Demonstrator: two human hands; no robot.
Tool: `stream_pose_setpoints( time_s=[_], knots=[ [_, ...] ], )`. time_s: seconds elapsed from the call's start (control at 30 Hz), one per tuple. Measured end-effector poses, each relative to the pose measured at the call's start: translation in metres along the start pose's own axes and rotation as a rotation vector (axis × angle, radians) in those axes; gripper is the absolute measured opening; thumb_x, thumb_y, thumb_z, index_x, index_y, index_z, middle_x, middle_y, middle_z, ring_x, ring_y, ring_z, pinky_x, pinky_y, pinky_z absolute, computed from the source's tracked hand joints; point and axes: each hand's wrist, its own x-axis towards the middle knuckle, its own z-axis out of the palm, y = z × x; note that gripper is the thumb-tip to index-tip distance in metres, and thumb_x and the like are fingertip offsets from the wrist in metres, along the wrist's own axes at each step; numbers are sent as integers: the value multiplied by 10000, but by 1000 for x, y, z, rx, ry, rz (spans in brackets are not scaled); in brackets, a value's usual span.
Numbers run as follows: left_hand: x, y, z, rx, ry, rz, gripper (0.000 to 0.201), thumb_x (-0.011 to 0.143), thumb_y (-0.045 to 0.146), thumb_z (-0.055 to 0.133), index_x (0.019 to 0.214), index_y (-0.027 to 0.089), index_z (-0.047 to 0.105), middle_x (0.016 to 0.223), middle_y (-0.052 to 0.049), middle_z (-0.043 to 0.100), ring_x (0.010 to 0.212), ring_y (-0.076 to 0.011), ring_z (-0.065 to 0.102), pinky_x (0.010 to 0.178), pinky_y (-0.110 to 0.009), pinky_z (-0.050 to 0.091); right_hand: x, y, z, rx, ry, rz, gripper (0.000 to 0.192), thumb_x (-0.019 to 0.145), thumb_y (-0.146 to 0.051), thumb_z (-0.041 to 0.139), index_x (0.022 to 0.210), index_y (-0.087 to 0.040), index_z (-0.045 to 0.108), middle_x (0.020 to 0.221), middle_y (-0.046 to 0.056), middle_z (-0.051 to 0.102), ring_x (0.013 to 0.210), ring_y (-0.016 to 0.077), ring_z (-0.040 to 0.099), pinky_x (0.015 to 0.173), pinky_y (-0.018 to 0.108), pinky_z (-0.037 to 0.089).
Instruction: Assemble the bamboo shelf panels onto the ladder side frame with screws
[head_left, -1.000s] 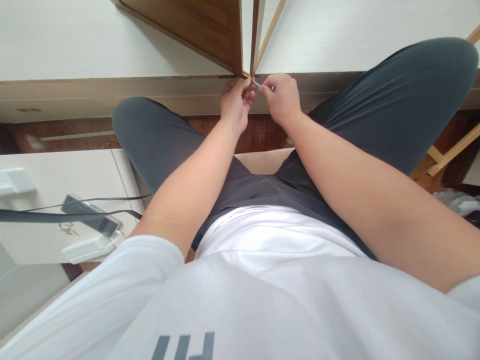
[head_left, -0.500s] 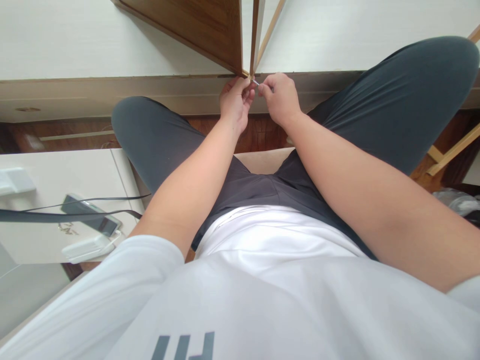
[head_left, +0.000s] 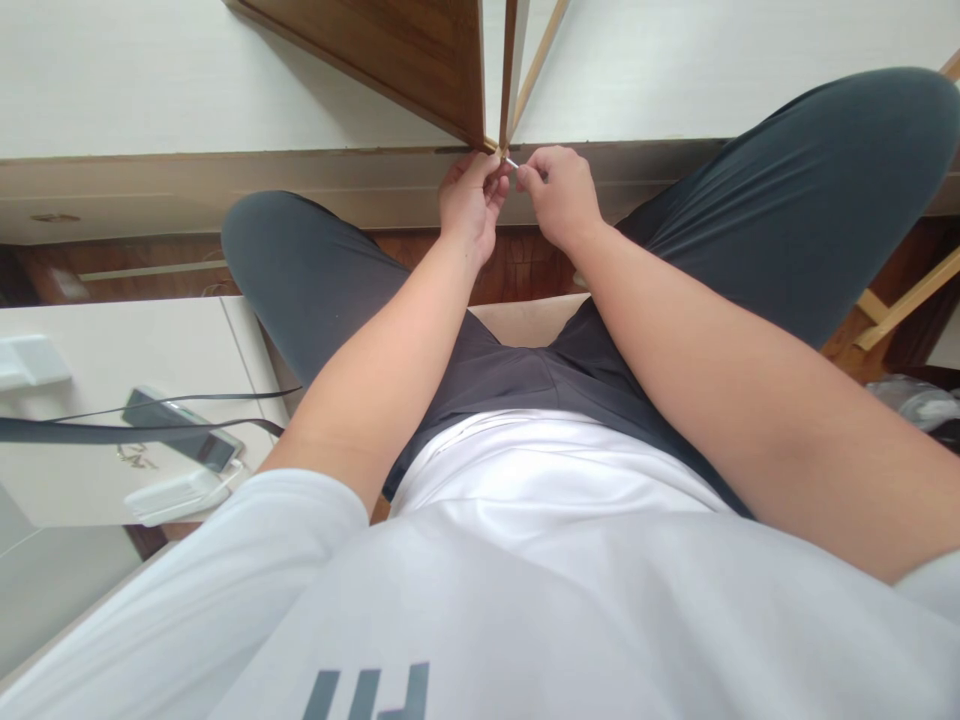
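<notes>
A brown wooden panel [head_left: 397,60] stands on the white tabletop, with a narrow wooden strip [head_left: 513,70] beside it; their lower ends meet at the table's front edge. My left hand [head_left: 468,205] is closed around that lower corner, thumb on top and fingers curled beneath. From the right, my right hand [head_left: 564,195] pinches a thin metal rod [head_left: 512,162] between thumb and forefinger. The rod's far end points into the corner by my left fingertips. Its tip is hidden there, and its other end disappears inside my right hand.
The white tabletop [head_left: 150,80] runs across the front, its edge just past my knees. On the left, a pale cabinet [head_left: 97,345] carries a phone [head_left: 180,428], a white charger-like block [head_left: 176,495] and dark straps. Light wooden bars [head_left: 907,300] lie low on the right.
Both hands stay nearly in place at the corner. Slightly more of the metal rod shows between them, looking brighter than before.
</notes>
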Motion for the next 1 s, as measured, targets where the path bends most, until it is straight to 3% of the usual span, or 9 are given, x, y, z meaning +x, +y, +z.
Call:
stream_pose_setpoints(
  time_s=[1.0],
  knots=[
    [14, -4, -6, -44, -31, 49, 160, 960, 357, 677, 1048, 224, 689, 1076, -42, 743, 1179, -203, 691, 1006, -329, 574, -3, -1, -3, 49, 2, 58, 218, 918, -194, 620, 713, -242, 673, 772, 10, 678, 757, 179, 566, 740, 319, 407]
  ],
)
